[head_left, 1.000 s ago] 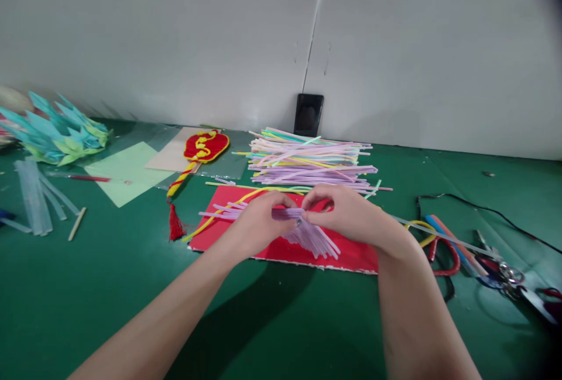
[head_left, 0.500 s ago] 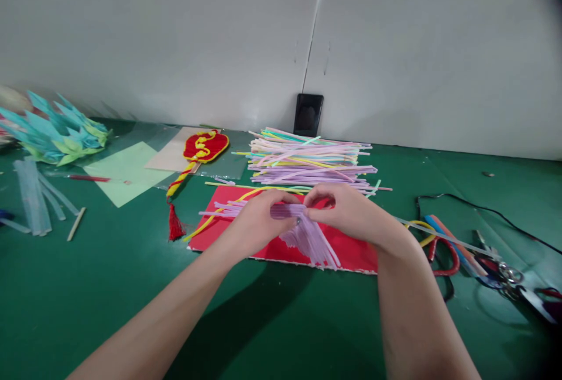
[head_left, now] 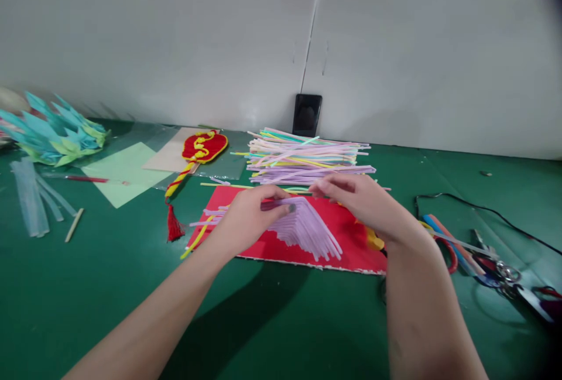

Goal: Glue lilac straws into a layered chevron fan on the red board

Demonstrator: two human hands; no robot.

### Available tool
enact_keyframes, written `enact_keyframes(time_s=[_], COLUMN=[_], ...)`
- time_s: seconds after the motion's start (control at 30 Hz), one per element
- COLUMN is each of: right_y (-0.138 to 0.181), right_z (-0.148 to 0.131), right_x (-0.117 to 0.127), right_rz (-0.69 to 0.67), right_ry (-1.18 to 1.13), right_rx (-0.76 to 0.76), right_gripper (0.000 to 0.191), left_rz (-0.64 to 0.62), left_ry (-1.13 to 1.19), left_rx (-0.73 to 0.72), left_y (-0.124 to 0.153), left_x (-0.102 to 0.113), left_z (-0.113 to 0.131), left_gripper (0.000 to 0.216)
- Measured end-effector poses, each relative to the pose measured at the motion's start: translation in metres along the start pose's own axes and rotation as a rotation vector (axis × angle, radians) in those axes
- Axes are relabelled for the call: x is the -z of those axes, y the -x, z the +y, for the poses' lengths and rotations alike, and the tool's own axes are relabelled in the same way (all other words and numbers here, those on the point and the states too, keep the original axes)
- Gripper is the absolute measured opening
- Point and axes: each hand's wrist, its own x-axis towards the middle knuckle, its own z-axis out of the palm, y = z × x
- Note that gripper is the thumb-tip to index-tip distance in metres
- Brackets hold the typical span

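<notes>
My left hand (head_left: 248, 216) is closed round a bundle of lilac pipe cleaners (head_left: 307, 229), bent and fanned out over a red card (head_left: 346, 239) on the green table. My right hand (head_left: 357, 195) hovers just right of it above the card, fingers loosely curled and pointing left toward the bundle's bend; whether it grips a strand is not clear. A yellow pipe cleaner (head_left: 193, 242) lies under the bundle at the card's left edge. Behind the hands rests a big pile of pastel pipe cleaners (head_left: 307, 157).
A red and yellow ornament with a tassel (head_left: 199, 149) lies at the back left on pale paper sheets (head_left: 127, 172). Glue sticks (head_left: 30, 198) and a turquoise paper piece (head_left: 52, 131) are far left. Scissors, cables and tools (head_left: 483, 251) lie right. A black device (head_left: 307, 113) leans on the wall.
My right hand has let go of the bundle's bend and lifted up and to the right. The lilac strands have fanned out wider, and the view has shifted slightly.
</notes>
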Motion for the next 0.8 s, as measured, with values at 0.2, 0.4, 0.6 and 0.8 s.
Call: enact_keyframes(time_s=[0.2,0.4,0.6,0.8], right_y=[0.002,0.003,-0.004,-0.003], right_z=[0.003,0.005,0.000,0.013], right_x=[0.006,0.005,-0.009,0.005], right_rz=[-0.015,-0.128,-0.172,-0.021], right_ry=[0.013,0.064,0.154,0.083], right_rx=[-0.059,-0.109,-0.045,-0.117], right_gripper=[0.027,0.042,0.028,0.028], left_rz=[0.130,0.224,0.228,0.626], left_ry=[-0.037,0.040,0.073,0.096], left_rx=[0.040,0.071,0.045,-0.098], left_y=[-0.001,-0.003,-0.003,-0.003], left_x=[0.004,0.005,0.004,0.000], left_z=[0.000,-0.004,-0.004,-0.010], left_gripper=[0.015,0.016,0.017,0.028])
